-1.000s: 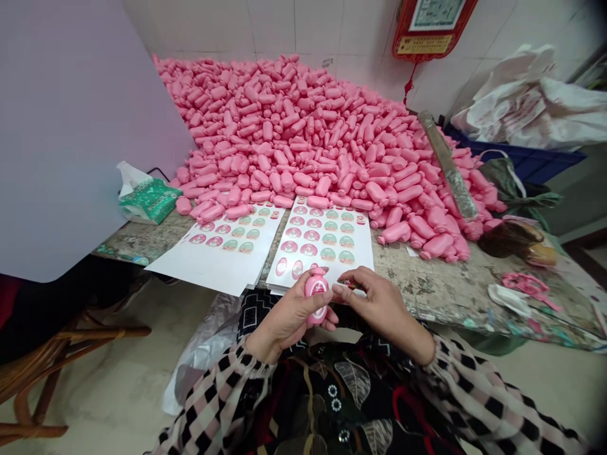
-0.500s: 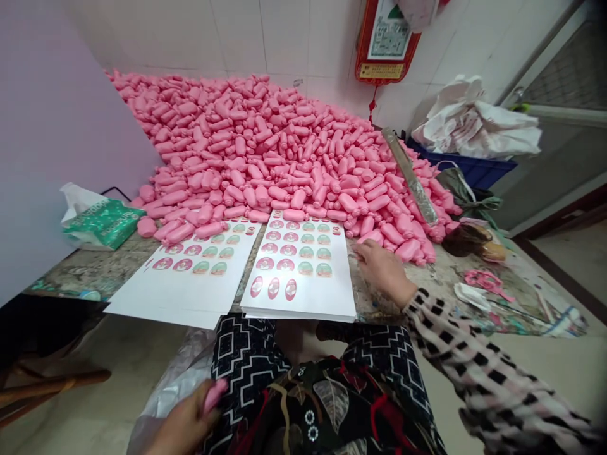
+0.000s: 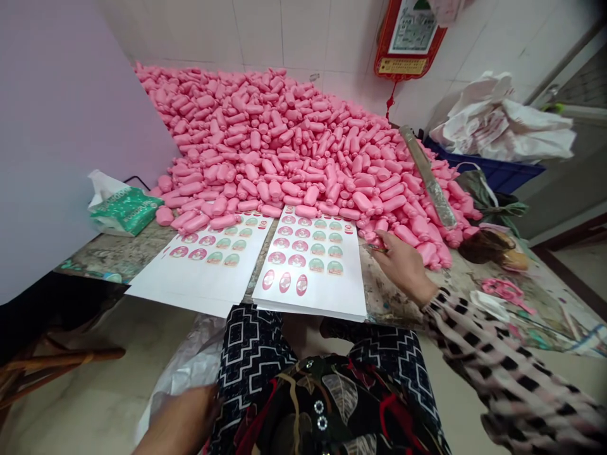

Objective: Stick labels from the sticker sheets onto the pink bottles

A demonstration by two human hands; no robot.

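My right hand rests low over the table at the front right edge of the heap of small pink plastic bottles. Its fingers are apart, with the tips against the nearest bottles and no bottle in its grasp that I can see. Down by my left thigh, my left hand is smeared by motion and its fingers are hidden, so what it holds does not show. Between the hands lie a stack of sticker sheets and a second sticker sheet, with pink and green labels. Several bottles cover the second sheet's far edge.
A pale panel stands at the left, beside a green tissue pack. A long flat bar lies on the heap. Behind it sits a blue crate with white bags. A clear plastic bag hangs below the table by my left leg.
My left hand, with a pink bottle in it before, has moved slightly right and blurred; the bottle no longer shows. My right hand's fingers have spread at the heap. The view has shifted a little.
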